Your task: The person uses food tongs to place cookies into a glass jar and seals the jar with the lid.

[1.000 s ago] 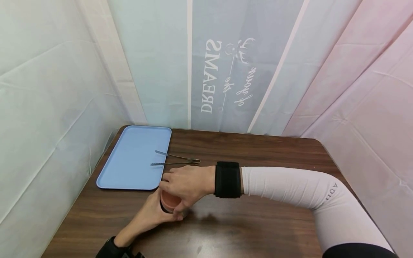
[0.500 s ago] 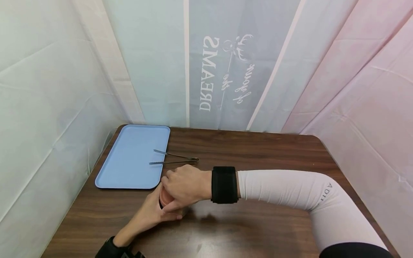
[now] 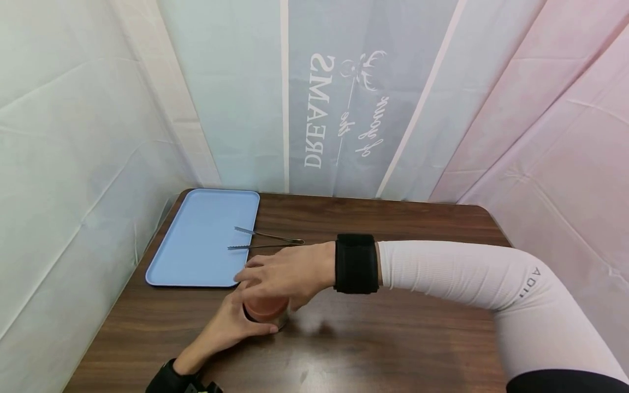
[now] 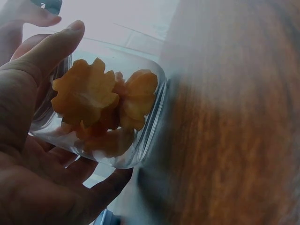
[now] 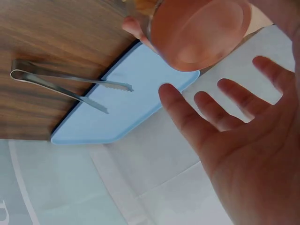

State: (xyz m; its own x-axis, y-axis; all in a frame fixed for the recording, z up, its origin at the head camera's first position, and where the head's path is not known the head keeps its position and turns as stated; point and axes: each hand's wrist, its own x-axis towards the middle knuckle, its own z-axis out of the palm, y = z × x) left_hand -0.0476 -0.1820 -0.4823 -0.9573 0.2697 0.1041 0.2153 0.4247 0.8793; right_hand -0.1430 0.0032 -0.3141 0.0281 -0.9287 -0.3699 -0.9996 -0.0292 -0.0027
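Note:
A clear jar (image 4: 124, 61) with an orange-brown lid (image 5: 201, 35) stands on the table in front of the tray. My left hand (image 3: 228, 325) grips it round the side, thumb along the front. Through its wall, in the left wrist view, show several flower-shaped yellow-orange pieces (image 4: 86, 91). Over the lid hovers my right hand (image 3: 292, 273), fingers spread and nothing in them; in the right wrist view the fingers are relaxed and apart from the lid. From the head, this hand covers the far part of the lid.
A light blue tray (image 3: 201, 240) lies at the back left of the wooden table (image 3: 373, 338). Metal tongs (image 3: 267, 246) rest across its right edge, jaws on the tray and bend over the wood. Cloth curtains (image 3: 236, 109) enclose the table behind and at both sides.
My right hand gripped the lid and turned on it, then let go and opened, lifting slightly with the forearm moving back to the right. My left hand stays round the jar.

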